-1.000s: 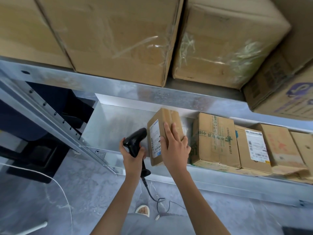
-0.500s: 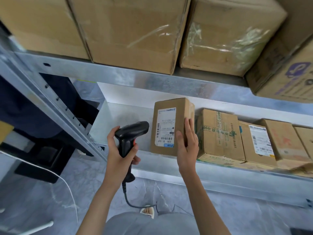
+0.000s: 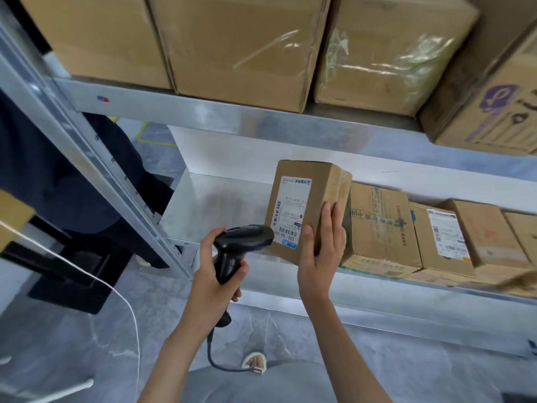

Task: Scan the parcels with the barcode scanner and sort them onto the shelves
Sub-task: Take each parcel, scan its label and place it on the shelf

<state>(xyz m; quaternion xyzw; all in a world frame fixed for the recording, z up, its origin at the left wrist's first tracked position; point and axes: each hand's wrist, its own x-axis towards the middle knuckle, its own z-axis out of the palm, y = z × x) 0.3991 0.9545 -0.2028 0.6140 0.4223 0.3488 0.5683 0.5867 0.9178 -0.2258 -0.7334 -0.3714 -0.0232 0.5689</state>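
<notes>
Parcel (image 3: 305, 207): stood upright on lower shelf (image 3: 209, 205), label facing scanner (image 3: 241, 245); right hand (image 3: 319, 257) gripped its edge, left hand (image 3: 209, 274) clenched round scanner. Scan apparently underway; four parcels (image 3: 430, 234) already shelved beside.

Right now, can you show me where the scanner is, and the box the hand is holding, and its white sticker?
scanner (image 3: 244, 238), head view, on its black head.
box (image 3: 325, 184), head view, on its bare brown front.
white sticker (image 3: 292, 207), head view, on the label's middle.
</notes>
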